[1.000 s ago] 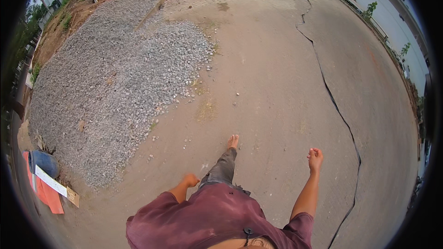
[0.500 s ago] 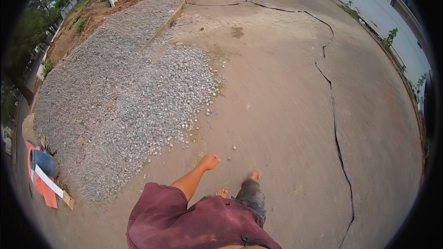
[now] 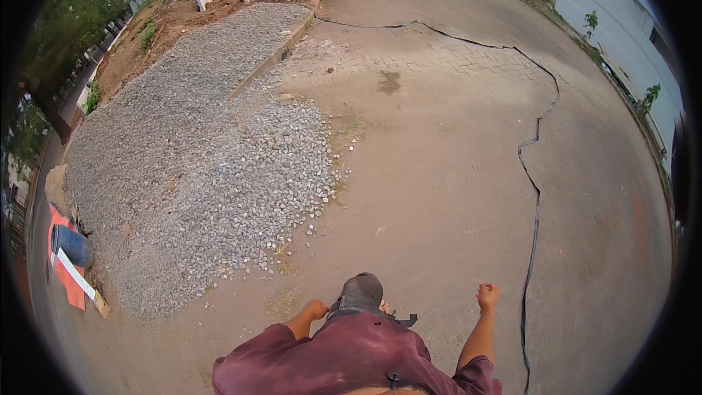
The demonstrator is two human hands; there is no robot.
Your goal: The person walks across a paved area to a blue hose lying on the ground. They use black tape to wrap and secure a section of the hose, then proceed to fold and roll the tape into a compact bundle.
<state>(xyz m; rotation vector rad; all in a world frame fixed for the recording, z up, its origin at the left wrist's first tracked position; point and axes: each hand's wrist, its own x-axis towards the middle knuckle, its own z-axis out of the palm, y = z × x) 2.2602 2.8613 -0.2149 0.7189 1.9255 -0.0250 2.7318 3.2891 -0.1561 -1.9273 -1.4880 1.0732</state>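
Observation:
My left hand (image 3: 315, 310) swings low beside my dark trousers (image 3: 354, 300), its fingers turned under and hidden. At my right, my right hand (image 3: 487, 295) hangs over bare pavement with fingers loosely bent and nothing visible in them. My maroon shirt (image 3: 336, 362) fills the bottom centre. A long black cable or hose (image 3: 534, 234) snakes along the pavement to the right of my right hand and across ahead of me. A wide patch of grey gravel (image 3: 183, 190) lies ahead to my left.
At the far left are a blue barrel (image 3: 73, 245), an orange board (image 3: 69, 281) and a pale plank (image 3: 82, 278). A low curb (image 3: 270, 55) edges the upper gravel. Trees (image 3: 40, 95) line the left; a white wall (image 3: 621, 51) and plants (image 3: 647, 100) stand right.
I have taken steps along the pavement, feet and arms swinging. The gravel, cable and barrel have shifted in view, and more of the upper background shows.

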